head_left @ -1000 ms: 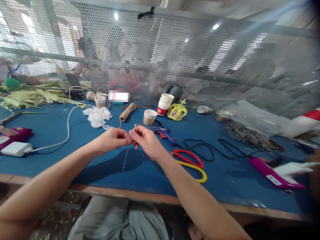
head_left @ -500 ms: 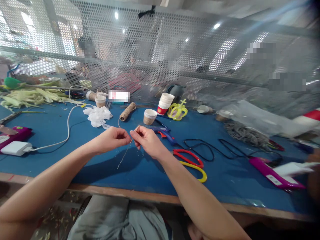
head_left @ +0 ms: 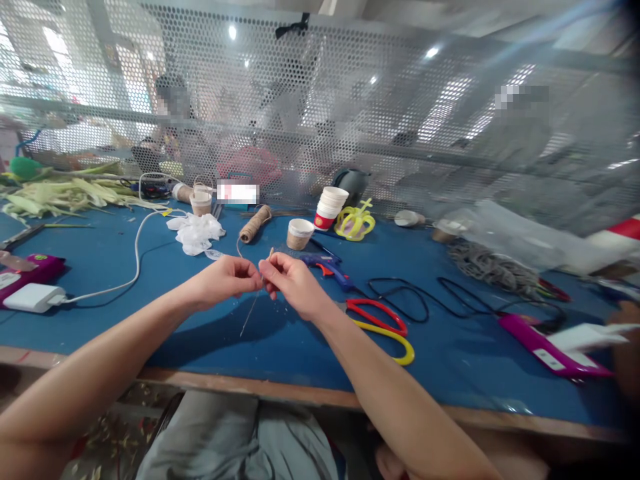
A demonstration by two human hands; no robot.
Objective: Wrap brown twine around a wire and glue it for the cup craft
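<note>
Above the blue tabletop (head_left: 200,350) my left hand (head_left: 227,280) and my right hand (head_left: 290,280) meet fingertip to fingertip, both closed in a pinch. Between them they hold thin twine (head_left: 250,312), whose loose end hangs down below the fingers. A strand also runs from behind my left hand up to a roll of brown twine (head_left: 255,224). A small tip pokes up above my right fingers; its kind I cannot make out. Just beyond my right hand stand a twine-wrapped paper cup (head_left: 300,234) and a blue glue gun (head_left: 330,270).
Scissors with red and yellow handles (head_left: 385,327) lie by my right forearm. Stacked paper cups (head_left: 331,207) and a yellow crown-shaped piece (head_left: 355,221) stand behind. Crumpled white material (head_left: 196,232), corn husks (head_left: 75,193), cables and purple power strips (head_left: 550,347) surround the work spot. Perforated mesh closes the back.
The hanging twine end has swung slightly to the right and sits a little higher. My right fingers have shifted slightly around the twine; both hands otherwise stay in place.
</note>
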